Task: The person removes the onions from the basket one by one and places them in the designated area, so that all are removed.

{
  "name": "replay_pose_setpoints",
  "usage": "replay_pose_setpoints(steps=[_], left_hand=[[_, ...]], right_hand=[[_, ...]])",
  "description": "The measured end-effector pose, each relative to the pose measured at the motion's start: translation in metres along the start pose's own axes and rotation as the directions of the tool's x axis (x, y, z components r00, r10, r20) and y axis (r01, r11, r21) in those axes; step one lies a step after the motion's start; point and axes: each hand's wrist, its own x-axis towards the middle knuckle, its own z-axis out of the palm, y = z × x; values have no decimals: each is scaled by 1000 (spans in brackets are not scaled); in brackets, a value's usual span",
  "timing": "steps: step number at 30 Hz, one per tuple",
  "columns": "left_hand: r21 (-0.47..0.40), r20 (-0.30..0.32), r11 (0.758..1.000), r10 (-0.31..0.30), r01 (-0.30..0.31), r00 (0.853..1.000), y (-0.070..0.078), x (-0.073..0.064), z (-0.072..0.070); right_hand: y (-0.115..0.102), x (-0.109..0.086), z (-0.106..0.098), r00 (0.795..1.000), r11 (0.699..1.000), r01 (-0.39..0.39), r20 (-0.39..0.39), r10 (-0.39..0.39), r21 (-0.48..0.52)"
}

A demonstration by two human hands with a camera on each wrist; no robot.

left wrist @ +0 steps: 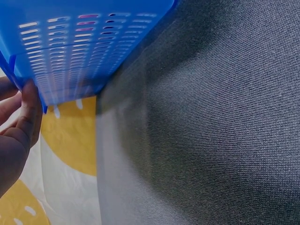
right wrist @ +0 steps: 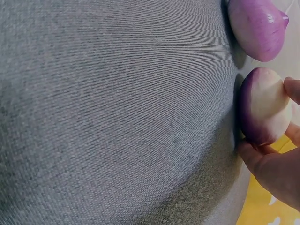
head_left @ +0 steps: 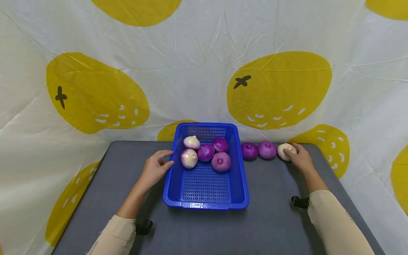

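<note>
A blue plastic basket [head_left: 205,206] with slotted walls sits on the grey table and holds several peeled onions [head_left: 205,152], some purple, some whitish. My left hand [head_left: 156,168] grips the basket's left rim with thumb and fingertips, as the left wrist view also shows at the rim. To the right of the basket, two purple onions [head_left: 267,149] stand in a row with a white-and-purple onion [right wrist: 267,107] at its end. Around that last onion, my right hand [head_left: 300,157] has its thumb and fingers, while the onion's underside appears to rest on the table.
The grey table [head_left: 204,233] ends at the back against a white cloth [head_left: 197,92] printed with yellow fruit shapes. The basket's far end stands by that cloth. Dark wrist devices [head_left: 144,227] hang under both sleeves.
</note>
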Motion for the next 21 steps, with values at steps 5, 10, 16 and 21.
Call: replay_pose_setpoints(steps=[5,10,16,21], left_hand=[[3,-2,1000,-1,1,1000,-1,0,1],[2,-4,1000,-3,3,1000,-1,0,1],[9,-5,1000,-6,7,1000,0,0,0],[15,5,1000,-26,26,1000,1,0,0]], right_hand=[[0,-2,0,1000,1000,12,0,-12,-4],[2,-3,-1,1000,999,29,11,-29,-20],[2,-2,0,999,999,39,13,-38,-31],[2,-2,1,999,999,34,2,-34,-13]])
